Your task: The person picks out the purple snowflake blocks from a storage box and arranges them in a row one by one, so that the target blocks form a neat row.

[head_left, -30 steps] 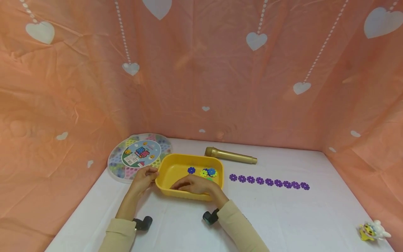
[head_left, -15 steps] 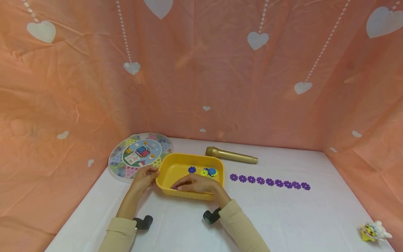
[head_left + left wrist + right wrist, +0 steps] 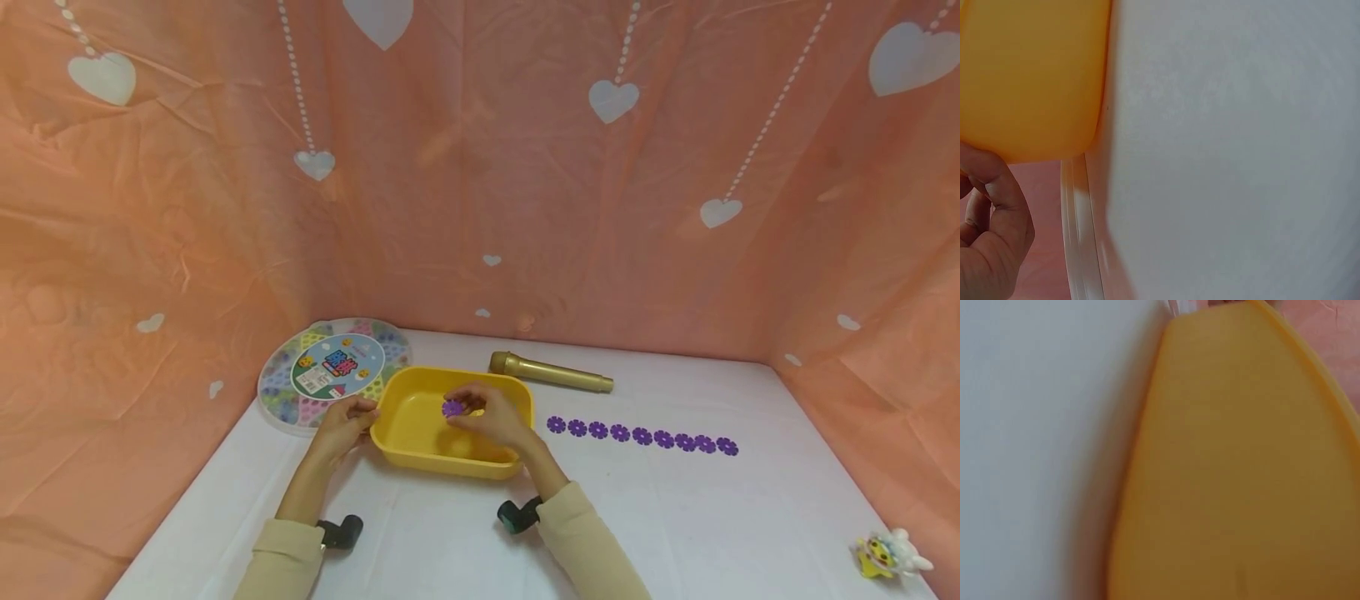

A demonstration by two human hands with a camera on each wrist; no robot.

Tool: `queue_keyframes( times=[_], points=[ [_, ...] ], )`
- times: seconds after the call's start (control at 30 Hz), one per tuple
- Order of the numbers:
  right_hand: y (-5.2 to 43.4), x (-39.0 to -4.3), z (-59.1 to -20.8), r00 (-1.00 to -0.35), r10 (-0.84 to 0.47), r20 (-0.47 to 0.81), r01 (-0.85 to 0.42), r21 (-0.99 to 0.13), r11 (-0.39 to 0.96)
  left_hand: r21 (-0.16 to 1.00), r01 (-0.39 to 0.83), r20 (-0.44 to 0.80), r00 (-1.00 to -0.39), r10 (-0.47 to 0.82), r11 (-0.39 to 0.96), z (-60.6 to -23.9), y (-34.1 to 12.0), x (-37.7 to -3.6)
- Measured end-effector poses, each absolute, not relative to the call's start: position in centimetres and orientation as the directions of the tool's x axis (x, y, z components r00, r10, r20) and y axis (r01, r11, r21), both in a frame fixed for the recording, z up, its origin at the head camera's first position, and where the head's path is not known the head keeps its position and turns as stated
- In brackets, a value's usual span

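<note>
In the head view my right hand [image 3: 491, 414] pinches a purple snowflake disc [image 3: 452, 408] between thumb and fingers, above the inside of a yellow plastic basin [image 3: 420, 460]. Behind that hand, most of the pieces in the basin are hidden. My left hand [image 3: 345, 429] holds the basin's left end by the rim. The left wrist view has the curled fingers of this left hand [image 3: 994, 231] against the basin's corner [image 3: 1035, 94]. Only the basin's outer wall [image 3: 1235, 456] fills the right wrist view; the right hand is out of sight there.
Right of the basin, several purple snowflake discs [image 3: 642, 437] lie in a row on the white table [image 3: 675, 525]. A gold microphone [image 3: 555, 372] lies behind. At the left is a round board-game case [image 3: 337, 367], at the front right a small figurine [image 3: 890, 553].
My right hand has risen from the basin's near inside wall and shifted slightly right, lifting a purple snowflake disc. My left hand stays on the rim.
</note>
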State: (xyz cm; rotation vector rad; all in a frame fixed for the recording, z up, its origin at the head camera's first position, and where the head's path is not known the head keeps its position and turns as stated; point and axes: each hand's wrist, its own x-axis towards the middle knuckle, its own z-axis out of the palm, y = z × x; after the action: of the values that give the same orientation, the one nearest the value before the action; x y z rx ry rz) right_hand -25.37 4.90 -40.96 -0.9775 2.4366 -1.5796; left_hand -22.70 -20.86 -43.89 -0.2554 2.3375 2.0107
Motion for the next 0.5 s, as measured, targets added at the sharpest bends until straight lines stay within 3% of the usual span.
queue_keyframes(
  times=[0.13,0.5],
  points=[
    [7.5,-26.8,-41.8,-0.8,-0.452,0.395,-0.557,-0.77,0.311,0.98,-0.147,-0.136,-0.987,-0.087,0.136,-43.9,-20.8,-22.8],
    [20.1,-27.3,-42.1,-0.851,-0.171,0.497,-0.51,-0.7,0.501,0.978,-0.152,-0.142,-0.987,-0.08,0.141,-44.0,-20.9,-22.8]
  ],
)
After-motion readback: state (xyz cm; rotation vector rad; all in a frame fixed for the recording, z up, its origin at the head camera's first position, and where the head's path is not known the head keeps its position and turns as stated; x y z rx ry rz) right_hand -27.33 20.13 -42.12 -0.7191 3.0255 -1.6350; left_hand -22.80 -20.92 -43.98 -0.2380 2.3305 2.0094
